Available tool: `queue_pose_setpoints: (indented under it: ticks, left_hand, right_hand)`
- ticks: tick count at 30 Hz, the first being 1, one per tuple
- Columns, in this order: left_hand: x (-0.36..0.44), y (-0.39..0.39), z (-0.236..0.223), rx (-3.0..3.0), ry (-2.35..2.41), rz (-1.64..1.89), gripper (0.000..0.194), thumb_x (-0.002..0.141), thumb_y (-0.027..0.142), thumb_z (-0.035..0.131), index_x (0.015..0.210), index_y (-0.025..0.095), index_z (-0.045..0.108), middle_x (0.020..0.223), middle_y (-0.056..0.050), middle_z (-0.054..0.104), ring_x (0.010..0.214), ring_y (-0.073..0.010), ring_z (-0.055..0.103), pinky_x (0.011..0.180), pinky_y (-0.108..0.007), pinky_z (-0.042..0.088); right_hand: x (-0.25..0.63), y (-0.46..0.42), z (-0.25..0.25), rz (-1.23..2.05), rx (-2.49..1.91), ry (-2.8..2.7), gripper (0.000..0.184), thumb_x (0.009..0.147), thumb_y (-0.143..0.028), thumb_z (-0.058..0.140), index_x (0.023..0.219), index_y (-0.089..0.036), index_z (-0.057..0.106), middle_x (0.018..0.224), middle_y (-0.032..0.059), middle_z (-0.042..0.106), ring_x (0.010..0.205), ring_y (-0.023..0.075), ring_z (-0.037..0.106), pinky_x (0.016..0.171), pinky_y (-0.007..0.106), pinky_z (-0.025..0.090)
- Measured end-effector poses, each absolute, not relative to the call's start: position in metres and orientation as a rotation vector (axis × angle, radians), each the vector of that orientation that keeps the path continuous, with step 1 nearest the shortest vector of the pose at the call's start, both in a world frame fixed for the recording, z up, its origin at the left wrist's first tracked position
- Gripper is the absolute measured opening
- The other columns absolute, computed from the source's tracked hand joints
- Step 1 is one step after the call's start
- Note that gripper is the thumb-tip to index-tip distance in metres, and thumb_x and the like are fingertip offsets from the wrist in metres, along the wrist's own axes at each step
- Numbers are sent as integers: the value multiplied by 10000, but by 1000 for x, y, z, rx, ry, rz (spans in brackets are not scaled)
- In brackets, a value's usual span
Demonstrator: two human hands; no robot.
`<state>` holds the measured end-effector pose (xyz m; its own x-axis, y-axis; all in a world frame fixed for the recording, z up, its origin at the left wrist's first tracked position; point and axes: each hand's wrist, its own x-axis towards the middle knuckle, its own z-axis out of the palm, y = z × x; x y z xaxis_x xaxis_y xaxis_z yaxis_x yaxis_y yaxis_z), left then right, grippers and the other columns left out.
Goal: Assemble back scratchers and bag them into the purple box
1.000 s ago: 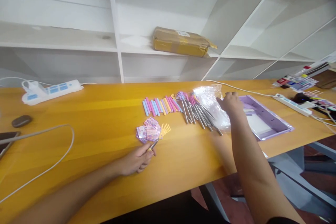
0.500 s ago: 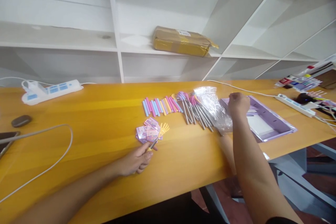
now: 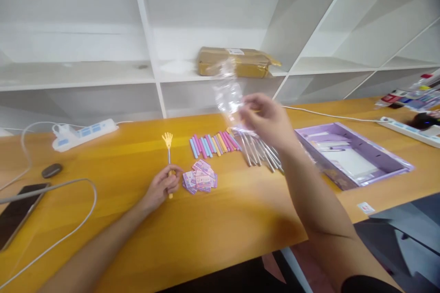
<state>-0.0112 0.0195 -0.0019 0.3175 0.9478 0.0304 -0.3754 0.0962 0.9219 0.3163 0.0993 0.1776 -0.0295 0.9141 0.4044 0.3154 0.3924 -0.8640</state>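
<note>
My left hand (image 3: 164,184) is closed around the handle of a yellow back scratcher (image 3: 167,142), its hand-shaped head pointing up and away. In my right hand (image 3: 263,116) a clear plastic bag (image 3: 228,94) is pinched at its edge, held up above the table and blurred. Beside my left hand lies a loose pile of pink and purple cards (image 3: 200,177). Several coloured handle tubes (image 3: 215,144) in blue, pink and yellow form a row behind the cards. Metal rods (image 3: 259,151) lie to their right, their heads partly hidden by my right hand and the bag.
A purple tray (image 3: 374,153) with papers and bags stands on the right. Power strips (image 3: 85,133) and cables lie at both sides, with a phone (image 3: 20,210) and a dark oval object (image 3: 52,170) at left. A taped parcel (image 3: 252,65) sits on the white shelf.
My right hand has moved left from the tray and now holds up a clear bag. My left hand has shifted left, turning the back scratcher upright, away from the cards.
</note>
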Motion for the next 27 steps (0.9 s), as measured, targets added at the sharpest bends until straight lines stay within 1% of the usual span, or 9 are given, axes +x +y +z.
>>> queue_pose_setpoints:
  ticks: [3, 5, 10, 15, 18, 20, 22, 24, 27]
  left_hand:
    - [-11, 21, -5, 996, 722, 1154, 612, 778, 617, 889, 1184, 180, 756, 935, -30, 555, 588, -44, 318, 514, -200, 250]
    - [-10, 19, -10, 1006, 741, 1135, 709, 698, 670, 920, 1191, 186, 760, 888, -20, 571, 585, -55, 331, 508, -198, 266]
    - [-14, 14, -20, 1084, 993, 1046, 550, 756, 588, 910, 1066, 155, 774, 811, -28, 633, 653, -115, 502, 565, -216, 395]
    - [-13, 18, -20, 1124, 975, 1057, 465, 869, 593, 812, 918, 134, 756, 644, 45, 488, 516, -56, 363, 505, -198, 294]
    - [-12, 19, -21, 1110, 985, 1045, 473, 870, 610, 803, 928, 144, 741, 622, 61, 461, 491, -57, 353, 484, -198, 291]
    - [-12, 20, -21, 1130, 1006, 1007, 484, 870, 628, 791, 946, 152, 750, 616, 59, 479, 480, -67, 365, 465, -202, 300]
    - [-13, 20, -19, 1192, 1027, 973, 465, 876, 620, 786, 935, 159, 776, 620, 39, 531, 489, -84, 404, 470, -216, 345]
    - [-13, 22, -15, 1258, 1066, 1032, 404, 861, 568, 821, 867, 164, 804, 713, -14, 647, 596, -121, 533, 567, -245, 453]
    - [-13, 28, -13, 1109, 1090, 1318, 336, 767, 483, 926, 801, 167, 816, 1017, -83, 766, 946, -207, 672, 846, -290, 533]
  right_hand:
    - [244, 95, 141, 1010, -909, -1724, 338, 970, -454, 709, 1158, -197, 596, 886, -2, 683, 480, 50, 523, 400, 193, 367]
    - [204, 97, 111, 1141, -805, -1735, 324, 974, -478, 688, 1097, -196, 588, 845, -15, 672, 483, 60, 532, 412, 199, 391]
    - [153, 110, 54, 1252, -646, -1574, 369, 941, -526, 720, 987, -186, 587, 838, 7, 688, 679, 103, 626, 621, 231, 517]
    - [155, 110, 22, 1428, -679, -1376, 470, 953, -652, 644, 1049, -200, 565, 916, 16, 667, 701, 122, 621, 634, 262, 528]
    - [157, 102, 10, 1472, -692, -1532, 468, 963, -620, 653, 1142, -189, 625, 1060, 47, 689, 884, 149, 655, 786, 288, 549]
    - [154, 97, 6, 1499, -667, -1679, 435, 960, -591, 674, 1084, -174, 659, 1034, 42, 693, 925, 160, 639, 843, 296, 529]
    - [152, 98, 7, 1532, -668, -1717, 436, 947, -602, 683, 968, -168, 652, 917, 19, 668, 870, 157, 612, 819, 292, 513]
    - [154, 105, 16, 1509, -710, -1619, 462, 936, -634, 676, 892, -178, 619, 851, 5, 631, 831, 150, 587, 791, 280, 506]
    - [171, 119, 40, 1358, -748, -1324, 443, 974, -647, 623, 947, -205, 598, 828, -2, 575, 741, 127, 543, 690, 249, 484]
